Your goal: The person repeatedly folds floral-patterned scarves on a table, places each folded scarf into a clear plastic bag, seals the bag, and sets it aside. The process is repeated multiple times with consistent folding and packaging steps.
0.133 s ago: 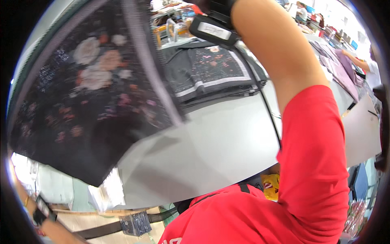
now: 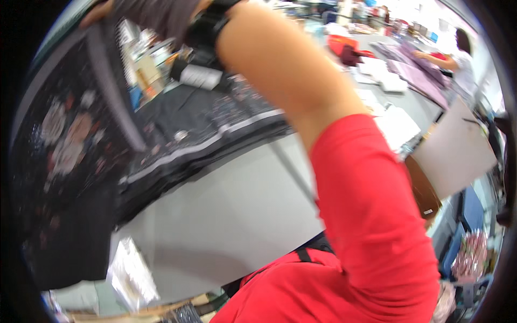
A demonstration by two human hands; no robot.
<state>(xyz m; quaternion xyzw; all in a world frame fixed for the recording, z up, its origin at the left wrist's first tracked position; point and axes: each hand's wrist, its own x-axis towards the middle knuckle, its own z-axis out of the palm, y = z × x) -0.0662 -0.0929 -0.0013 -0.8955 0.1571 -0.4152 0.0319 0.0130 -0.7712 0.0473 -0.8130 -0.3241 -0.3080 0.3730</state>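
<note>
My right arm reaches across to the upper left, with a black strap and device at the wrist. Grey material covers much of my right hand (image 2: pixel 153 15); bare fingertips show beyond it, closed on the top edge of a black floral cloth (image 2: pixel 75 129). This cloth hangs at the left, with pale and peach flowers and a mauve-grey border, blurred in places. Beside it, a stack of similar dark cloths (image 2: pixel 188 153) with pale border bands lies on the grey table (image 2: pixel 231 199). My left hand is out of view.
A clear plastic packet (image 2: pixel 132 274) lies at the table's near left edge. White packs (image 2: pixel 390 81) and a red container (image 2: pixel 342 44) stand farther right. A person (image 2: pixel 463 64) in white handles mauve cloth (image 2: pixel 414 81) at another table. A pale board (image 2: pixel 452 151) stands right.
My right arm has swung left, and the hanging floral cloth has shifted left and lower. My right fingertips have come into view. My left forearm has left the lower left of the picture.
</note>
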